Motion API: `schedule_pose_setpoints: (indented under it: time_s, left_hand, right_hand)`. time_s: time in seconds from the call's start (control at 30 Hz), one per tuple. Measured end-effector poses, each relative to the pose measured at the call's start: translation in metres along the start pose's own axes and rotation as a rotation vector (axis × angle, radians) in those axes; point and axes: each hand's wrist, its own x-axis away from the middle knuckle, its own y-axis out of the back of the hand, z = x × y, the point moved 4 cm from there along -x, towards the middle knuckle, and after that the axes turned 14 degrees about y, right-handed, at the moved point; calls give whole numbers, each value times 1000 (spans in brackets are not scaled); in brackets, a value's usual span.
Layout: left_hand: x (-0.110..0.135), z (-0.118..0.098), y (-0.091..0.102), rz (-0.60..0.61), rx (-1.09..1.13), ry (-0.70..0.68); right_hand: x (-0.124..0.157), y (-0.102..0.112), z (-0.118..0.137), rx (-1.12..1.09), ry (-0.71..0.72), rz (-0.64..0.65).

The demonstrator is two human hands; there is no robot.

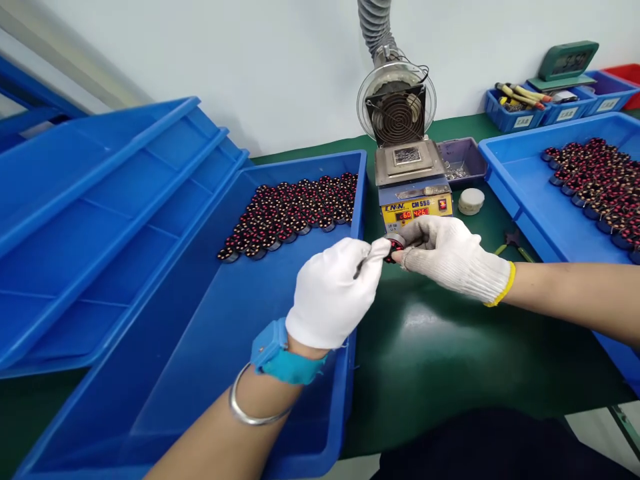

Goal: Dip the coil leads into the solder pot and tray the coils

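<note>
My right hand (445, 257), in a knit white glove with a yellow cuff, grips a small round black-and-red motor part (395, 248) with a grey metallic rim. Fingers and thumb are closed around its right side. From the left, my left hand (337, 283), in a smooth white glove, pinches at the same part's edge; whether a fine wire lies between those fingertips is too small to tell. Both hands are in front of a solder pot (415, 203) with a yellow panel and red digits. Its square metal bath (407, 156) lies just beyond the hands.
Rows of similar parts (300, 210) fill the far end of the left blue bin (357, 200); more lie in the right bin (530, 220). Stacked bins (125, 220) lean at left. A fume fan (397, 117), purple tray (467, 153), round white container (471, 200) and pliers (514, 241) surround the pot.
</note>
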Motion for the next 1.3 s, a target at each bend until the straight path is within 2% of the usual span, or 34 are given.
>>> schedule_pose_setpoints:
  time_s: [0.1,0.2,0.27,0.37,0.53,0.7,0.77,0.87,0.97,1.07,1.1,1.17,1.23,1.3]
  left_hand:
    - [6,-4,2,-47,-96,-22]
    - [8,2,5,-82,-4,68]
    - [7,7,2,-44,148,162]
    - [4,6,-10,79,381,278]
    - [7,-4,-23,290,529,419]
    - [11,4,-17,260,657,500]
    - [10,3,-18,288,692,502]
    - [9,-4,-22,336,655,481]
    - [11,-6,-22,291,677,469]
    - [14,-2,-21,252,692,431]
    - [15,-1,-23,281,669,390]
    - [15,-4,-29,411,538,242]
    - [16,-9,-36,543,338,61]
    - [17,-12,-41,624,171,-53]
  right_hand:
    - [-5,6,-6,37,-27,-61]
    - [-8,13,-9,76,-14,-118]
    - [-7,14,-8,68,-3,-120]
    - [-5,10,-7,31,-6,-93]
    - [-6,6,-12,-20,24,-102]
    - [-9,11,-14,-35,25,-131]
    - [-8,10,-13,-46,24,-130]
    - [-5,6,-10,-54,28,-111]
    - [-5,5,-7,-55,40,-95]
    - [-18,21,-2,11,70,-162]
    - [-27,31,1,68,101,-194]
    - [-51,55,8,261,183,-260]
    - [-80,78,15,551,235,-314]
    - [-110,95,21,823,273,-304]
